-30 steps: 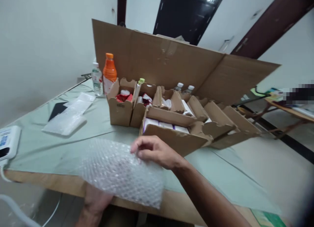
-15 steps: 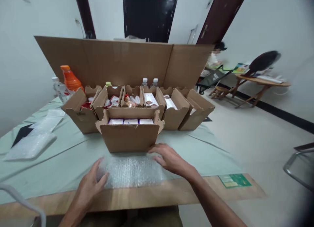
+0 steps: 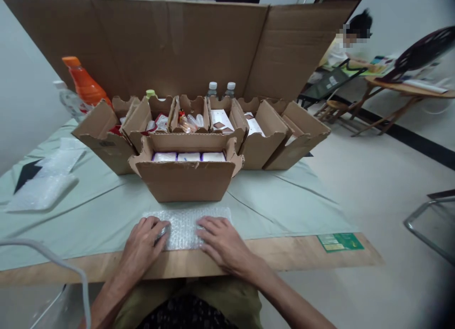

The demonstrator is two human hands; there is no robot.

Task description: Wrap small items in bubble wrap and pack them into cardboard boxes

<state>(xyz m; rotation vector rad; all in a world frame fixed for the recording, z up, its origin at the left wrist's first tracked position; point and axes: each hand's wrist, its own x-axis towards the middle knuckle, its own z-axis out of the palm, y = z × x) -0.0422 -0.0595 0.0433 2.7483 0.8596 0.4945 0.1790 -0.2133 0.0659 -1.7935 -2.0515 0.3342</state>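
Observation:
A sheet of bubble wrap [image 3: 185,223] lies flat on the green cloth near the table's front edge. My left hand [image 3: 142,246] presses on its left part, fingers stretched out. My right hand [image 3: 223,243] lies flat on its right part, fingers spread. Just behind the sheet stands an open cardboard box [image 3: 186,177] holding three white packs [image 3: 188,156].
A row of open cardboard boxes [image 3: 261,139] with small goods stands behind, backed by a tall cardboard sheet [image 3: 170,40]. An orange bottle [image 3: 82,84] and more bubble wrap [image 3: 44,189] are at the left. A person sits at another table [image 3: 408,88] at the far right.
The bubble wrap went from held up in both hands to lying flat on the cloth. Both hands now press down on it, and the view has dropped and turned towards the boxes.

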